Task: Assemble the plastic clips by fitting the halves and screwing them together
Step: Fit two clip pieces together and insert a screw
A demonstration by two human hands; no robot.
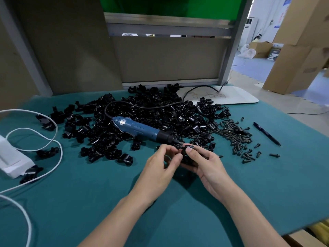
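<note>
Holding one black clip (187,154) in both hands, just above the teal mat (249,193), at the near edge of the parts heap. Left hand (160,165) pinches its left side, fingers curled. Right hand (206,166) cups it from below, thumb pressed on top. We can't tell whether the halves are fully seated; our fingers cover the joint.

Electric screwdriver (140,129) lies on its side across the pile of clip halves (151,111). Its bit end points at the clip and sits just behind it; we can't tell if they touch. Its black cord (105,111) loops back over the pile toward the white board (231,97) at rear right.

Screws (236,134) sit in a loose heap right of the pile, with a few strays toward the near side. Pen (267,133) lies on the mat right of the screws, apart from them.

Far left: white cable (57,132) looped on the mat, and a white box (12,157) with a few loose clip halves beside it. Cardboard boxes (302,50) stand beyond the table's right edge.
</note>
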